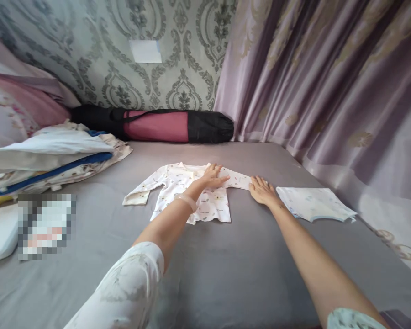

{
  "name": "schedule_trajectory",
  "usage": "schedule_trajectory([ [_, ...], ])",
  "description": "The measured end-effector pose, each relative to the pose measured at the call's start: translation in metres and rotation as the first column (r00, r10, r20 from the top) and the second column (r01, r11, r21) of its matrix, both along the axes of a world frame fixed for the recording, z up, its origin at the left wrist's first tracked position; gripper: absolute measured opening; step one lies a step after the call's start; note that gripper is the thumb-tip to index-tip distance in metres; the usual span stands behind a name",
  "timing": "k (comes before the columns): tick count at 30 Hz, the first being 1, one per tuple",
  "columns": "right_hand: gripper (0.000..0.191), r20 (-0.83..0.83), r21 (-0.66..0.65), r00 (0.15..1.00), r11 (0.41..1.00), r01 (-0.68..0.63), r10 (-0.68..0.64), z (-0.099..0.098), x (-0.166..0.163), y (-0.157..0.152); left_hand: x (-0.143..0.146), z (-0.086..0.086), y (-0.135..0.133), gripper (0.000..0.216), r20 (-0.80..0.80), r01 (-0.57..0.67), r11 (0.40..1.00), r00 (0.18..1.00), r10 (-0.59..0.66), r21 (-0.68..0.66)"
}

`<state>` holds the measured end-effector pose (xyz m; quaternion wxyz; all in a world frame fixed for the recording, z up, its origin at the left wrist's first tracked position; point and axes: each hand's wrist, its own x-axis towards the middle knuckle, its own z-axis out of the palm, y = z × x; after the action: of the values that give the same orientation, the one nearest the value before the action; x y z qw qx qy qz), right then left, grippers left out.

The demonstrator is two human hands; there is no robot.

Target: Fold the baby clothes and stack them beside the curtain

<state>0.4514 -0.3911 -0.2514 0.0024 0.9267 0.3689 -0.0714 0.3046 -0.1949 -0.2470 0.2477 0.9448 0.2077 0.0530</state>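
Note:
A small white long-sleeved baby top with a faint print lies spread flat on the grey bed sheet. My left hand lies flat on its upper right part, fingers stretched out, with a pale bangle on the wrist. My right hand rests palm down at the end of the top's right sleeve, fingers flat and together. Just right of that hand lies a folded white garment with pale blue edging.
A stack of folded bedding sits at the left. A black and pink rolled bag lies along the patterned wall. Mauve curtains hang down the right side. A pixelated patch and a white object lie at the near left.

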Motion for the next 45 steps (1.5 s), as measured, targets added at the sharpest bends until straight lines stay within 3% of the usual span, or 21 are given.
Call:
schedule_trajectory([
  [3,0.056,0.079,0.044,0.996,0.998,-0.044,0.04,0.008,-0.009,0.018,-0.043,0.01,0.022,0.064,0.191,-0.074,0.997,0.979,0.069,0.024],
  [6,0.053,0.129,0.165,0.966,0.955,-0.244,0.225,0.014,-0.041,0.054,-0.113,0.017,0.055,0.045,0.267,-0.294,0.951,0.928,0.261,0.095],
  [10,0.049,-0.004,0.268,0.851,0.82,-0.506,0.526,0.02,-0.105,0.116,-0.216,0.019,0.093,0.039,0.145,-0.62,0.77,0.784,0.604,0.148],
  [12,0.049,-0.069,0.304,0.772,0.751,-0.587,0.631,0.02,-0.134,0.147,-0.255,0.019,0.102,0.04,0.048,-0.713,0.691,0.699,0.713,0.12],
  [13,0.049,-0.089,0.323,0.744,0.726,-0.608,0.663,0.02,-0.146,0.162,-0.27,0.019,0.104,0.04,-0.004,-0.738,0.67,0.672,0.741,0.085],
  [15,0.049,-0.12,0.349,0.714,0.702,-0.621,0.69,0.016,-0.164,0.19,-0.29,0.019,0.102,0.043,-0.066,-0.729,0.685,0.684,0.726,-0.02],
  [18,0.05,-0.146,0.373,0.734,0.724,-0.58,0.663,0.008,-0.179,0.222,-0.301,0.02,0.093,0.055,-0.087,-0.675,0.72,0.736,0.671,-0.158],
  [21,0.052,-0.154,0.361,0.794,0.781,-0.509,0.589,-0.002,-0.187,0.238,-0.297,0.021,0.087,0.058,-0.131,-0.648,0.737,0.761,0.635,-0.193],
  [24,0.058,-0.16,0.332,0.835,0.825,-0.457,0.527,-0.01,-0.192,0.241,-0.288,0.024,0.085,0.041,-0.168,-0.594,0.791,0.803,0.572,-0.144],
  [26,0.06,-0.153,0.325,0.846,0.835,-0.445,0.511,-0.013,-0.196,0.239,-0.283,0.027,0.086,0.024,-0.113,-0.565,0.825,0.82,0.561,-0.001],
  [28,0.061,-0.132,0.329,0.848,0.83,-0.451,0.513,-0.015,-0.198,0.236,-0.28,0.03,0.088,0.017,0.035,-0.581,0.769,0.803,0.594,0.267],
  [31,0.061,-0.092,0.329,0.848,0.82,-0.469,0.522,-0.017,-0.2,0.233,-0.284,0.028,0.093,0.025,0.188,-0.59,0.554,0.766,0.615,0.587],
  [33,0.061,-0.064,0.311,0.848,0.818,-0.484,0.526,-0.017,-0.201,0.233,-0.291,0.021,0.1,0.029,0.12,-0.529,0.545,0.78,0.614,0.65],
  [35,0.062,-0.046,0.289,0.846,0.818,-0.497,0.531,-0.018,-0.202,0.233,-0.299,0.012,0.109,0.033,0.012,-0.514,0.602,0.766,0.642,0.612],
  [37,0.062,-0.034,0.274,0.846,0.819,-0.505,0.533,-0.018,-0.203,0.234,-0.306,0.003,0.119,0.036,-0.018,-0.611,0.61,0.699,0.715,0.505],
  [40,0.061,-0.016,0.264,0.846,0.818,-0.511,0.534,-0.018,-0.203,0.234,-0.306,-0.001,0.132,0.033,0.041,-0.784,0.533,0.573,0.818,0.319],
  [45,0.059,0.002,0.274,0.848,0.816,-0.51,0.529,-0.017,-0.204,0.233,-0.283,0.005,0.148,0.045,-0.024,-0.863,0.471,0.475,0.88,0.181],
])
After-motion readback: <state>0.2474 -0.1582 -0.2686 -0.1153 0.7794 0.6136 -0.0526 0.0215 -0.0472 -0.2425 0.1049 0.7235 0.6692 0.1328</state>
